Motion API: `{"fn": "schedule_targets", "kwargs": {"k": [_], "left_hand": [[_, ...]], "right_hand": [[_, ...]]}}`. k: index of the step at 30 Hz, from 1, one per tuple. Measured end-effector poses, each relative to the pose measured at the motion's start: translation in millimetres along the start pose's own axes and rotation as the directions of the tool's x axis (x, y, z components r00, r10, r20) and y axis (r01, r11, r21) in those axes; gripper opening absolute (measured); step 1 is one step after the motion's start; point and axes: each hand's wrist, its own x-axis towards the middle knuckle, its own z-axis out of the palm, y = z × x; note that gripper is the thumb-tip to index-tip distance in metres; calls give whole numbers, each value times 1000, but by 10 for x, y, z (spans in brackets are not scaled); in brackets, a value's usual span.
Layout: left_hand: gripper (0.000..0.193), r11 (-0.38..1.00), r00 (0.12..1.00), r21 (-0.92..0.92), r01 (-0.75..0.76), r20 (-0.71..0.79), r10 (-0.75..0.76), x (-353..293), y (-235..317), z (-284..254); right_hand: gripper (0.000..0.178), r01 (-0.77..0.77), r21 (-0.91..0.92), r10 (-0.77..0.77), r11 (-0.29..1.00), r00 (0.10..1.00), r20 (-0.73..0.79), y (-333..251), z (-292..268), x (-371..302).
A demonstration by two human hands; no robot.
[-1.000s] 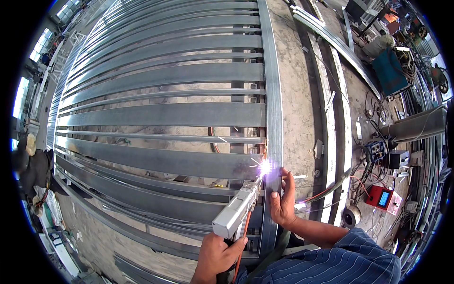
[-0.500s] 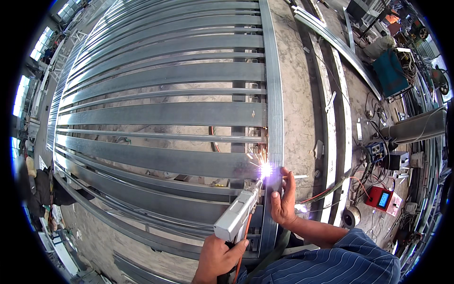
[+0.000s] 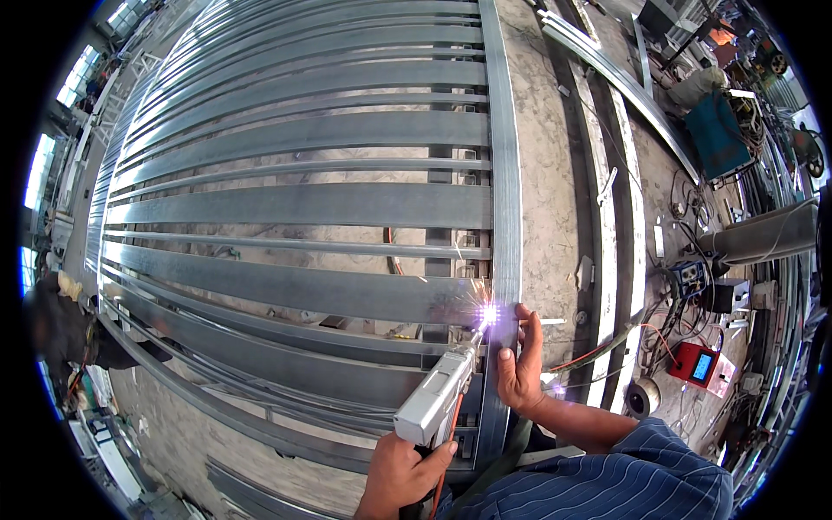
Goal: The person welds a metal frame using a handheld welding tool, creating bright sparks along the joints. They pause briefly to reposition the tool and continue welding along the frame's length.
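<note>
My left hand (image 3: 403,477) is closed round the handle of a silver-grey handheld welding gun (image 3: 433,397), whose nozzle points up to the right. A bright violet-white glow with sparks burns at its tip, where a wide flat metal bar (image 3: 286,282) meets the long side rail (image 3: 505,199) of a metal frame. The glow hides the joint itself. My right hand (image 3: 522,373) rests at the rail's edge just right of the glow, thumb on the rail. A thin white cigarette (image 3: 552,321) sticks out from between its fingers. An orange cable (image 3: 448,442) runs down from the gun.
Long pale beams (image 3: 626,260) lie on the floor to the right. Beyond them are a red box with a screen (image 3: 700,366), a wire spool (image 3: 642,397), a teal machine (image 3: 718,134) and tangled cables. Another person in dark clothes (image 3: 65,334) is at the far left.
The welding gun and glow have shifted very slightly right and down, and the spark spray differs. My right hand stays at the rail. More of the person at far left shows.
</note>
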Motion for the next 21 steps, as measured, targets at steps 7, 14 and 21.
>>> {"fn": "schedule_targets", "kwargs": {"k": [7,14,21], "left_hand": [[32,999,999,-36,40,17,-39,-23,-4,-3],[31,998,998,-9,57,20,-57,-52,-5,-10],[44,982,977,-19,189,109,-185,-82,27,-42]], "right_hand": [[81,-5,37,6,999,1000,-7,23,23,-12],[81,0,32,1,999,1000,-6,39,23,-7],[82,-9,11,9,1000,1000,-1,5,8,-3]]}}
